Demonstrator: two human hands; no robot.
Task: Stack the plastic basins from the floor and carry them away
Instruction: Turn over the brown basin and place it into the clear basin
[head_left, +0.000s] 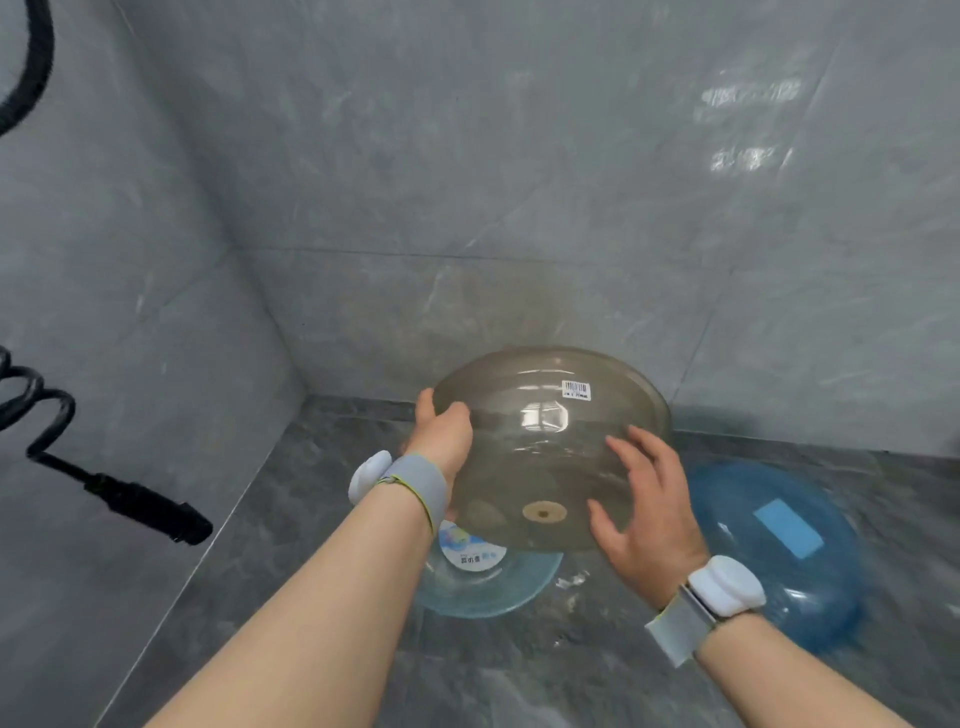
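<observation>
A clear brownish basin (540, 447) is held up off the floor, tilted so I look into it, with a barcode sticker near its far rim. My left hand (441, 431) grips its left rim. My right hand (644, 499) lies flat against its right side with the fingers spread. Below it on the floor sits a pale blue basin (483, 587) with a round label, partly hidden by the brownish one. A darker blue basin (779, 551) with a light blue rectangular sticker lies on the floor at the right.
Grey tiled walls (519, 182) meet in a corner just behind the basins. The floor (322, 571) is dark grey stone. A black coiled cable with a plug (150, 506) hangs at the left, and a black hose (36, 57) hangs at the top left.
</observation>
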